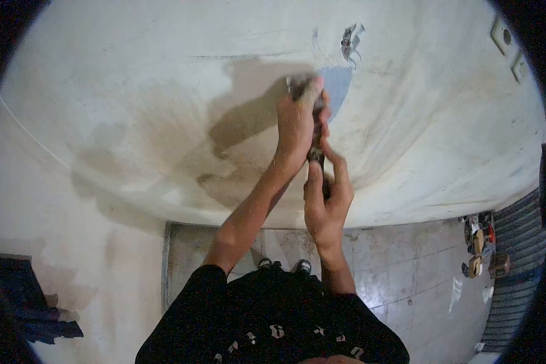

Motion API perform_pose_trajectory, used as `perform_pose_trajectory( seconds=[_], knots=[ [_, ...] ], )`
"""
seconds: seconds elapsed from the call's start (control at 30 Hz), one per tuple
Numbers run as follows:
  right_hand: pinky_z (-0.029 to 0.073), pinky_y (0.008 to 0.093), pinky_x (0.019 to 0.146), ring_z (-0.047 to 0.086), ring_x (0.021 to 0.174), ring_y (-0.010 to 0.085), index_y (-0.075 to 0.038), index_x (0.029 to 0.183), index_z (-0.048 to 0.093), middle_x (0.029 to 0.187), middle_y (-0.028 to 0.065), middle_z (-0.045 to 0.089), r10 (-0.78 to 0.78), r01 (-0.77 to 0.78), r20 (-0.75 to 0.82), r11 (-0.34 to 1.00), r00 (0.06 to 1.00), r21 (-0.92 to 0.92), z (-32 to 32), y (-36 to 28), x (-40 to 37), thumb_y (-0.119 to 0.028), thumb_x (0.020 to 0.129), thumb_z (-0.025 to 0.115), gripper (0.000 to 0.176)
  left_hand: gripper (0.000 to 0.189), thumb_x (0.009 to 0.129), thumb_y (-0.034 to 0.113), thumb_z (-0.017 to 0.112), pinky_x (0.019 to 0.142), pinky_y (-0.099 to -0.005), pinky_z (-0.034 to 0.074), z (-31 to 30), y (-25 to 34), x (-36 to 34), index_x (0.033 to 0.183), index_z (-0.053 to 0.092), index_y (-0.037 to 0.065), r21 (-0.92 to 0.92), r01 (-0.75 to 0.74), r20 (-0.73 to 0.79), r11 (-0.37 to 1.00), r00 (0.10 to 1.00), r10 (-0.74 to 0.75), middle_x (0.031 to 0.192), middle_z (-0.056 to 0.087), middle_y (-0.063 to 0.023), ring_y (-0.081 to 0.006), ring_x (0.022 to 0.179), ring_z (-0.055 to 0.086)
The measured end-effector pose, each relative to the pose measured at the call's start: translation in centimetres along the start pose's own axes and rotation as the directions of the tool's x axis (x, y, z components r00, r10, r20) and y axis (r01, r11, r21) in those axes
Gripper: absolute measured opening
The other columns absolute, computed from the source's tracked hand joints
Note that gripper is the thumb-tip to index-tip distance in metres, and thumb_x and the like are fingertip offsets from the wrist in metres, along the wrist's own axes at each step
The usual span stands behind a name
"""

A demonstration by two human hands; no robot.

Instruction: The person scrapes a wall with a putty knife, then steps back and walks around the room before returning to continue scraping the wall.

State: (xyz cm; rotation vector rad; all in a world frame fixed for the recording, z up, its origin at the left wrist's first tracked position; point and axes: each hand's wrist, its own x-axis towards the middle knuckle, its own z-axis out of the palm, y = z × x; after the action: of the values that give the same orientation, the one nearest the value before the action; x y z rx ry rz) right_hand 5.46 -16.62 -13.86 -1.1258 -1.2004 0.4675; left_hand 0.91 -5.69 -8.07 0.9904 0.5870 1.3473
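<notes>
Both hands are on a dark, elongated tool point(316, 130) held up against a pale, stained wall point(406, 139). My left hand point(297, 118) is wrapped round its upper part, near the blurred tool head. Lower down, my right hand point(327, 194) grips the tool's lower end, with thumb and fingers on either side. Just right of the tool head is a blue-grey patch point(338, 88) on the wall. Above that patch the surface shows a dark, peeled spot point(349, 43). What the tool is cannot be made out.
Wall sockets point(505, 35) are at the upper right. Below the wall lies a tiled floor point(394, 261), with my feet on it. Several small items point(476, 246) lie beside a ribbed grey shutter point(515, 279). Dark cloth point(27, 297) hangs at the left.
</notes>
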Motion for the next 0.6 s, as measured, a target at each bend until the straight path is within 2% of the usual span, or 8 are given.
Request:
perform_pose_trajectory(
  seconds=[0.07, 0.13, 0.23, 0.3, 0.4, 0.5, 0.53, 0.6],
  knots=[
    [0.031, 0.0197, 0.049, 0.040, 0.055, 0.0022, 0.000, 0.130, 0.048, 0.070, -0.0012, 0.054, -0.018, 0.018, -0.002, 0.999, 1.000, -0.032, 0.1, -0.2, 0.2, -0.008, 0.098, 0.048, 0.033, 0.032, 0.092, 0.034, 0.059, 0.034, -0.0247, 0.036, 0.6, 1.1, 0.2, 0.074, 0.055, 0.008, -0.009, 0.002, 0.005, 1.000, 1.000, -0.002, 0.050, 0.046, -0.0006, -0.0112, 0.037, 0.045],
    [0.032, 0.0197, 0.049, 0.040, 0.056, 0.0021, 0.000, 0.130, 0.048, 0.073, -0.0004, 0.055, -0.039, 0.039, 0.007, 0.997, 0.999, -0.067, 0.0, 0.6, -0.5, -0.008, 0.098, 0.048, 0.033, 0.032, 0.092, 0.033, 0.059, 0.034, -0.0245, 0.035, -0.4, -0.4, -0.5, 0.073, 0.055, 0.008, -0.007, 0.046, -0.003, 0.999, 0.999, -0.046, 0.049, 0.047, -0.0006, -0.0112, 0.036, 0.045],
    [0.034, 0.0199, 0.050, 0.041, 0.057, 0.0024, 0.000, 0.131, 0.047, 0.078, 0.0005, 0.058, 0.021, -0.021, 0.024, 0.999, 0.999, -0.031, 0.5, 0.9, -1.4, -0.007, 0.097, 0.050, 0.034, 0.032, 0.091, 0.032, 0.059, 0.034, -0.0244, 0.035, -1.4, -1.1, -0.6, 0.072, 0.055, 0.007, 0.033, 0.028, -0.019, 0.999, 0.999, -0.027, 0.049, 0.047, -0.0008, -0.0112, 0.035, 0.045],
    [0.034, 0.0200, 0.050, 0.042, 0.057, 0.0028, 0.000, 0.131, 0.047, 0.077, 0.0004, 0.057, -0.006, 0.007, 0.020, 0.999, 1.000, -0.044, 0.5, 0.3, -0.5, -0.008, 0.097, 0.050, 0.034, 0.033, 0.092, 0.033, 0.059, 0.034, -0.0245, 0.036, -0.9, 0.0, 0.0, 0.072, 0.055, 0.007, 0.022, -0.020, 0.011, 1.000, 1.000, 0.019, 0.049, 0.047, -0.0009, -0.0112, 0.035, 0.045],
    [0.033, 0.0200, 0.050, 0.042, 0.056, 0.0034, 0.000, 0.131, 0.047, 0.074, 0.0002, 0.055, -0.023, 0.024, 0.020, 0.998, 1.000, -0.064, 0.4, 0.2, -0.4, -0.009, 0.098, 0.049, 0.034, 0.032, 0.092, 0.031, 0.058, 0.034, -0.0246, 0.036, -0.4, 0.2, -0.4, 0.071, 0.055, 0.007, 0.019, 0.010, -0.031, 1.000, 0.999, -0.009, 0.049, 0.047, -0.0015, -0.0109, 0.035, 0.045],
    [0.051, 0.0349, 0.083, 0.064, 0.105, 0.0292, 0.003, 0.128, 0.047, 0.114, 0.0248, 0.062, 0.085, -0.082, 0.057, 0.996, 0.995, -0.042, -0.1, 0.4, -1.0, -0.006, 0.096, 0.050, 0.034, 0.031, 0.092, 0.031, 0.058, 0.034, -0.0248, 0.036, -1.3, -1.0, -0.4, 0.073, 0.055, 0.007, 0.016, 0.019, 0.003, 1.000, 1.000, -0.019, 0.049, 0.046, -0.0016, -0.0112, 0.035, 0.044],
    [0.050, 0.0354, 0.084, 0.063, 0.106, 0.0290, 0.003, 0.128, 0.047, 0.114, 0.0251, 0.062, 0.087, -0.087, 0.048, 0.996, 0.995, -0.006, 0.0, 0.2, -0.5, -0.006, 0.096, 0.050, 0.034, 0.031, 0.092, 0.031, 0.058, 0.034, -0.0248, 0.036, -0.9, -0.5, -0.2, 0.073, 0.055, 0.007, 0.022, 0.002, -0.005, 1.000, 1.000, -0.002, 0.049, 0.046, -0.0016, -0.0113, 0.035, 0.044],
    [0.046, 0.0321, 0.078, 0.057, 0.097, 0.0229, 0.002, 0.129, 0.047, 0.106, 0.0198, 0.060, 0.118, -0.119, 0.049, 0.993, 0.992, 0.009, -0.2, -1.2, -0.2, -0.007, 0.096, 0.049, 0.034, 0.030, 0.092, 0.031, 0.059, 0.034, -0.0250, 0.036, 0.2, 0.8, 0.1, 0.074, 0.055, 0.007, 0.010, 0.001, -0.035, 1.000, 0.999, 0.000, 0.049, 0.046, -0.0014, -0.0119, 0.035, 0.044]
  ],
)
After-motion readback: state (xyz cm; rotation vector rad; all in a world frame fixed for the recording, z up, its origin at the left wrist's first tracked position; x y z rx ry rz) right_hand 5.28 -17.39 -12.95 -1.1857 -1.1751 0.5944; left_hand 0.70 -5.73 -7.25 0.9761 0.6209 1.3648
